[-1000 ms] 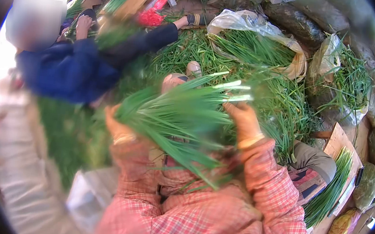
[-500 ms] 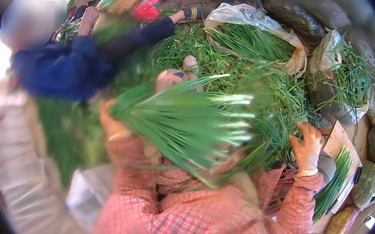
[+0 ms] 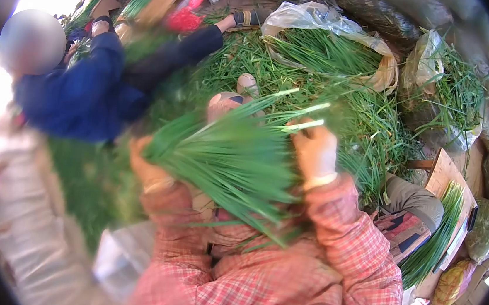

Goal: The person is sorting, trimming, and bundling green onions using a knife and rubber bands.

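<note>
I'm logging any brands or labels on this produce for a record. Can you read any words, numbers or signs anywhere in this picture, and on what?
No readable text anywhere.
Yellow packet at lower right: any print too blurred to read.
Plastic bags of greens: no label shows.
Bunch of green stalks, held by the left hand and right hand: no tag shows.

Daylight flooding in from the upper left and blowing out that corner, fisheye lens bending the scene inside a black rim, motion blur smearing the left side, right side staying sharper
</note>
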Available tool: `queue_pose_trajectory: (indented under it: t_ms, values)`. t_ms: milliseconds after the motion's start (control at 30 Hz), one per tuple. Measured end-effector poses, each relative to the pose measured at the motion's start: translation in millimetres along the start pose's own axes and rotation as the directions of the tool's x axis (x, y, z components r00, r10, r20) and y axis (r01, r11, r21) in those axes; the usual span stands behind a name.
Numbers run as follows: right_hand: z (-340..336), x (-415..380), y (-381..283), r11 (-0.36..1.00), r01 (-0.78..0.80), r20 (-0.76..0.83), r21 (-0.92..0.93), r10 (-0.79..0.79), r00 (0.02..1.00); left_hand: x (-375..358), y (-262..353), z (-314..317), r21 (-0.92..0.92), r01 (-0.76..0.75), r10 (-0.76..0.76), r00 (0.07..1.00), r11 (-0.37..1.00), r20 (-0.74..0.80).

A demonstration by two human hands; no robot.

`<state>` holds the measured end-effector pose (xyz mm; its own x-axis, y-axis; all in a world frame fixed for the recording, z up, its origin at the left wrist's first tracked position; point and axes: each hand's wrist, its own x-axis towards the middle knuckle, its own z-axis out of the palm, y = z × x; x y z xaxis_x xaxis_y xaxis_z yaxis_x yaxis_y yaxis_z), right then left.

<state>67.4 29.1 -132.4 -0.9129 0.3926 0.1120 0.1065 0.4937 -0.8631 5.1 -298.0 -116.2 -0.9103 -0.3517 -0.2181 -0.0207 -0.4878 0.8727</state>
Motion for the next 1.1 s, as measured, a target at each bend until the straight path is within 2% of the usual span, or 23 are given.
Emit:
queue_pose_trajectory:
  t_ms: [67, 100, 133, 233, 333, 400, 467, 533, 567, 600, 633, 700, 733, 800, 833, 933, 1000, 1033, 1067, 1100]
  values:
    - [-20.2, -1.9, -9.6, 0.909, 0.234, -0.089, -0.346, -0.28, 0.956, 3.9, 2.4, -8.6, -0.074, 0.037, -0.032, 0.998, 0.997, 0.059]
    - [-28.6, -2.4, -9.3, 0.858, 0.365, -0.081, -0.361, -0.419, 0.904, 7.0, 2.9, -14.2, -0.113, 0.05, -0.041, 0.996, 0.992, 0.08]
    - [-37.7, -4.4, -7.7, 0.813, 0.448, -0.029, -0.372, -0.492, 0.87, 8.2, 3.2, -17.1, -0.151, 0.062, -0.047, 0.994, 0.987, 0.102]
    - [-75.3, -13.0, -8.6, 0.774, 0.49, 0.191, -0.4, -0.453, 0.871, 3.8, 1.0, -5.7, -0.103, 0.013, -0.018, 0.999, 0.995, -0.049]
    - [-107.4, -26.1, -9.0, 0.749, 0.552, 0.284, -0.366, -0.474, 0.833, 3.4, -4.1, -3.8, -0.125, 0.099, -0.097, 0.995, 0.987, 0.015]
    - [-125.4, -36.0, 20.0, 0.845, 0.486, 0.087, -0.224, -0.479, 0.873, 2.1, -5.9, -0.9, -0.125, 0.07, -0.074, 0.997, 0.99, -0.024]
    - [-151.7, -46.8, 35.5, 0.981, 0.155, -0.13, -0.12, -0.171, 0.977, 2.9, -8.2, -2.3, -0.142, 0.073, -0.077, 0.997, 0.987, -0.024]
    - [-184.2, -51.1, 89.9, 0.987, -0.158, -0.324, 0.024, 0.158, 0.933, 5.0, -8.3, -12.6, -0.169, 0.108, -0.107, 0.994, 0.98, 0.015]
    - [-205.5, -51.8, 119.2, 0.92, -0.063, -0.24, -0.387, -0.035, 0.97, 3.7, -8.2, -12.1, -0.146, 0.097, -0.101, 0.995, 0.984, -0.019]
    - [-219.5, -52.4, 135.9, 0.687, 0.064, -0.082, -0.724, -0.177, 0.981, 1.4, -8.2, -9.8, -0.123, 0.088, -0.095, 0.994, 0.988, -0.051]
    - [-219.0, -54.8, 122.4, 0.431, -0.018, 0.022, -0.902, 0.089, 0.996, 0.0, -9.8, -7.3, -0.104, 0.078, -0.087, 0.993, 0.992, -0.084]
    - [-182.2, -45.9, 58.3, 0.638, 0.168, -0.008, -0.752, -0.264, 0.965, 3.8, -10.8, -17.5, -0.221, 0.14, -0.135, 0.99, 0.965, 0.036]
    - [-165.0, -41.6, 33.1, 0.786, 0.205, 0.015, -0.583, -0.241, 0.97, 4.2, -9.0, -21.9, -0.268, 0.172, -0.152, 0.984, 0.948, 0.096]
    - [-125.1, -39.1, -5.3, 0.875, 0.26, 0.069, -0.409, -0.254, 0.965, -2.4, -5.9, -6.4, -0.092, 0.077, -0.083, 0.995, 0.993, -0.059]
    - [-107.6, -36.5, -18.9, 0.93, 0.239, 0.054, -0.28, -0.234, 0.971, -6.7, -4.5, 3.1, -0.003, 0.035, -0.035, 0.991, 0.999, -0.13]
    - [-64.5, -27.1, -26.1, 0.99, 0.105, 0.056, -0.095, -0.099, 0.993, -16.7, 3.5, 19.5, -0.03, 0.044, -0.049, 0.981, 0.999, -0.189]
    - [-42.9, -27.9, -24.2, 0.987, 0.142, -0.019, 0.078, -0.14, 0.99, -10.0, 5.1, -1.5, -0.165, 0.089, -0.09, 0.996, 0.982, 0.002]
    - [-39.5, -29.2, -28.4, 0.959, 0.282, -0.009, 0.029, -0.282, 0.959, -11.3, 7.7, -3.6, -0.228, 0.12, -0.099, 0.99, 0.966, 0.101]
    - [-38.4, -30.3, -34.5, 0.908, 0.418, 0.006, -0.019, -0.417, 0.909, -13.1, 8.5, -4.4, -0.244, 0.124, -0.099, 0.989, 0.962, 0.113]
    - [-38.7, -38.4, -45.4, 0.888, 0.431, 0.103, 0.158, -0.449, 0.888, -14.7, 7.8, -3.5, -0.26, 0.131, -0.1, 0.987, 0.957, 0.13]
